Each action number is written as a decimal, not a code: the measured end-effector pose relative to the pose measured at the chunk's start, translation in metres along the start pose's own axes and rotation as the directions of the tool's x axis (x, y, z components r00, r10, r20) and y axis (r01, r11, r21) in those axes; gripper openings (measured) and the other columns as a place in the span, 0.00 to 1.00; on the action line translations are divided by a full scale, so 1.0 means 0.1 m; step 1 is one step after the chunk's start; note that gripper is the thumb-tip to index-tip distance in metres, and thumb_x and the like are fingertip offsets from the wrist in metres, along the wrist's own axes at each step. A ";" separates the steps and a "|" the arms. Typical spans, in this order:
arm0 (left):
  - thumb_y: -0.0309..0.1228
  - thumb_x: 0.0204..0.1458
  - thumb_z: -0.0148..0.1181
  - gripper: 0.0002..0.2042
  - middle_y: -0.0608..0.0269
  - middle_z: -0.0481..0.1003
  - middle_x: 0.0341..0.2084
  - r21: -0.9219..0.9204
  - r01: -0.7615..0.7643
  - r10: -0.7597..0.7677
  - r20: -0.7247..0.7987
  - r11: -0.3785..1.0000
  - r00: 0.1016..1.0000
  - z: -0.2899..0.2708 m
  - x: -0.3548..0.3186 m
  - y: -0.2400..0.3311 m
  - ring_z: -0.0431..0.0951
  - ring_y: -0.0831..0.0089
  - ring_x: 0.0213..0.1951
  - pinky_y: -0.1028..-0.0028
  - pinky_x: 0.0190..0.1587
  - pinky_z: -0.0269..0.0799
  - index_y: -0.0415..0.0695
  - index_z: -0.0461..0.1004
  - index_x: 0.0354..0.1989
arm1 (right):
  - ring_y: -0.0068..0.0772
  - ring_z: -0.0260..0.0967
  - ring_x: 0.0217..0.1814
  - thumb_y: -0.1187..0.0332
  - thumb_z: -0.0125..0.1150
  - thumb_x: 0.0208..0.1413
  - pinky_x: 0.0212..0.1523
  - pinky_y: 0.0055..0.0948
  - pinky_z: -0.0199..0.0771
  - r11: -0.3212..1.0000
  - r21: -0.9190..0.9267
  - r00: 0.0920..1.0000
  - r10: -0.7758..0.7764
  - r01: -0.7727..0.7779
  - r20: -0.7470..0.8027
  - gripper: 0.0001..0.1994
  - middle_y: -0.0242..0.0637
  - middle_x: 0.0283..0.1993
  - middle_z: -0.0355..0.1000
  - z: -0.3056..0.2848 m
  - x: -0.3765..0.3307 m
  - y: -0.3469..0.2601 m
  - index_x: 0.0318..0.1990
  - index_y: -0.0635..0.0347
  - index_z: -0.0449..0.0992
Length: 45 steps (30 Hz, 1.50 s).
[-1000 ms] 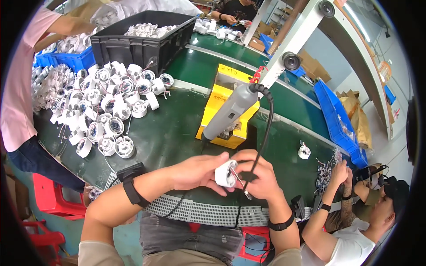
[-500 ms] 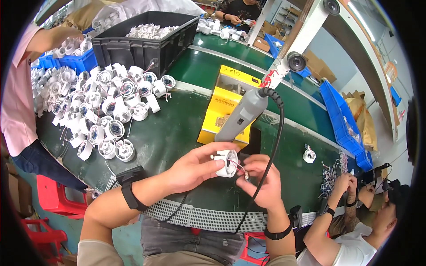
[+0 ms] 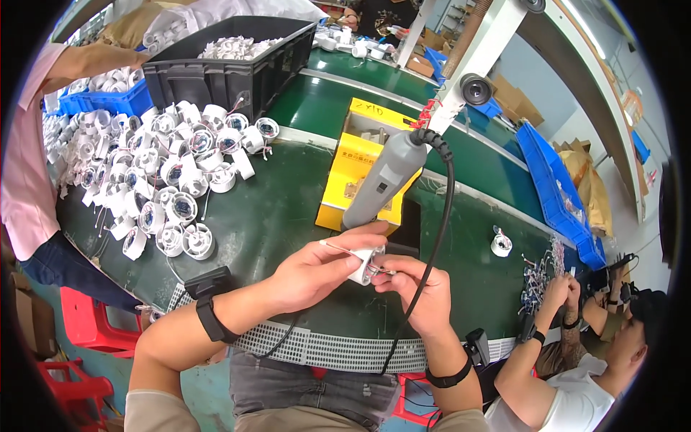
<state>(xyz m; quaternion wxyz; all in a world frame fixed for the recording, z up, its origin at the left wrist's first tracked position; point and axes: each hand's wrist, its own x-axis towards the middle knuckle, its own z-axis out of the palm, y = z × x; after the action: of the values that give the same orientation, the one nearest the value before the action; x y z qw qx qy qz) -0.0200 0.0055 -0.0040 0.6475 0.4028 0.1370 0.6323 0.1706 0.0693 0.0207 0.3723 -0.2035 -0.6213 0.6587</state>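
Note:
My left hand [image 3: 313,275] grips a small white round plastic housing [image 3: 358,271] between thumb and fingers, over the green work surface. The housing is tilted, its open side facing my right hand, and a thin wire with a white end sticks out past my left fingers. At the open side my right hand [image 3: 426,294] pinches a thin wire lead [image 3: 386,272]; its exact tip is too small to make out. Just beyond my hands a grey cylindrical power tool [image 3: 384,180] leans against a yellow fixture [image 3: 353,160]. Its black cable [image 3: 449,209] passes in front of my right hand.
At the left lies a large pile of similar white housings [image 3: 169,173], below a black bin [image 3: 216,85] of white parts. One loose housing [image 3: 502,244] and a bundle of wires [image 3: 536,281] lie right. Co-workers stand left and sit right. A blue tray [image 3: 558,194] borders the right side.
The housing has been turned, so its open side now faces right more. My right hand has moved in left and up against it, its fingers closing on the wire lead.

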 end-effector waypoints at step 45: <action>0.27 0.61 0.48 0.18 0.52 0.76 0.41 0.485 0.539 -0.255 -0.533 0.689 0.807 -0.01 -0.01 -0.05 0.81 0.69 0.38 0.73 0.40 0.81 0.33 0.66 0.57 | 0.34 0.71 0.48 0.73 0.64 0.51 0.54 0.34 0.69 0.818 -0.432 0.874 -0.471 0.380 -0.123 0.32 0.41 0.46 0.71 0.41 0.78 0.20 0.62 0.66 0.57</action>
<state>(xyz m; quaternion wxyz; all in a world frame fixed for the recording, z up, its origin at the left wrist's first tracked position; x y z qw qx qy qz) -0.0171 0.0054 -0.0088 0.5577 0.4027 0.5585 0.4636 0.0864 0.1010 0.0220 0.5297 -0.2023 -0.7244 0.3921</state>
